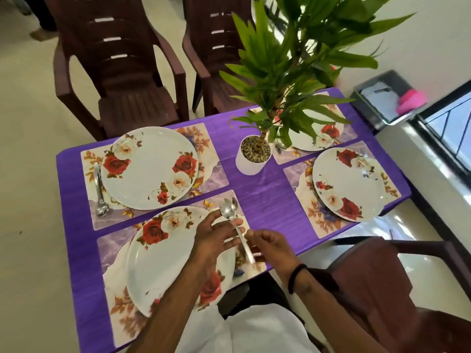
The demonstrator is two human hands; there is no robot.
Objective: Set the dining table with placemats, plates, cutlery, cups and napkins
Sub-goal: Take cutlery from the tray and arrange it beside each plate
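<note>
Several floral placemats lie on the purple table (257, 197), each with a white rose-patterned plate. The near plate (168, 261) sits on its placemat (114, 253) right below my hands. Both hands hold a steel spoon (230, 215) above the near placemat's right side, bowl pointing away. My left hand (216, 238) grips it near the neck and my right hand (270, 247) pinches the handle end. Cutlery (100, 192) lies left of the far-left plate (150, 166). The right plate (350, 183) has cutlery at its far edge. The far-right plate (321, 133) is partly hidden by leaves.
A potted plant in a white pot (252, 155) stands at the table's middle, its leaves spreading high. Two brown plastic chairs (119, 80) stand beyond the table, another (397, 289) is at my right. A grey tray (382, 100) with pink cloth sits by the window.
</note>
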